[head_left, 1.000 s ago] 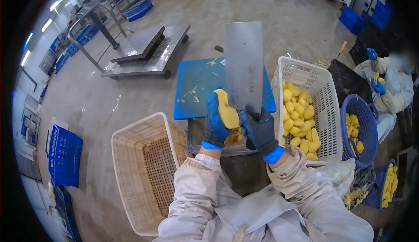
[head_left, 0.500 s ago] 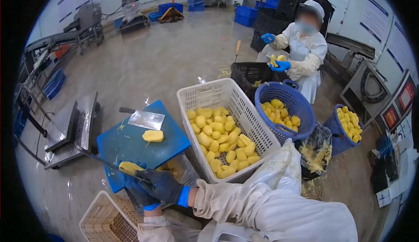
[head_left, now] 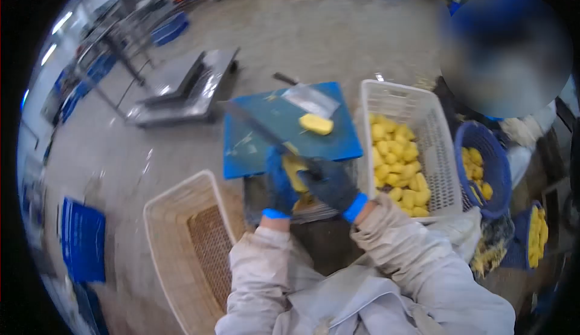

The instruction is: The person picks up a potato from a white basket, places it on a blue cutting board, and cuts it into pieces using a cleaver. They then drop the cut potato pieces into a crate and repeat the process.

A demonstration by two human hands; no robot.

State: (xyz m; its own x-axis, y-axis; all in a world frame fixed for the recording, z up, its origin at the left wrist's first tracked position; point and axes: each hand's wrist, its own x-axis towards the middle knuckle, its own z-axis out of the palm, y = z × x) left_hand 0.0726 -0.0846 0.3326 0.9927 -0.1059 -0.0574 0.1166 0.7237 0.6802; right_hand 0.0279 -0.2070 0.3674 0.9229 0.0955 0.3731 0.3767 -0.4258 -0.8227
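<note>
My left hand [head_left: 280,185], in a dark glove with a blue cuff, is closed around a peeled yellow potato [head_left: 294,172]. My right hand [head_left: 333,184], gloved alike, grips a long knife [head_left: 258,125]; its blade points up and left across the potato, and its handle is hidden in my fist. Both hands are just in front of the blue cutting board [head_left: 251,151]. On that board lie another peeled potato [head_left: 316,124] and a cleaver [head_left: 311,99] with a dark handle. Motion blurs the contact between blade and potato.
A white crate [head_left: 444,154] of peeled potatoes stands right of the board, with a blue basket [head_left: 498,181] of potatoes beyond it. At lower left is a cream crate [head_left: 166,238]. A metal platform cart [head_left: 181,102] stands farther left. Another person's sleeve [head_left: 522,131] shows at right.
The view has swung round, so board and hands appear nearer the middle. The held potato now points more upright between my hands. The knife stays in my right hand.
</note>
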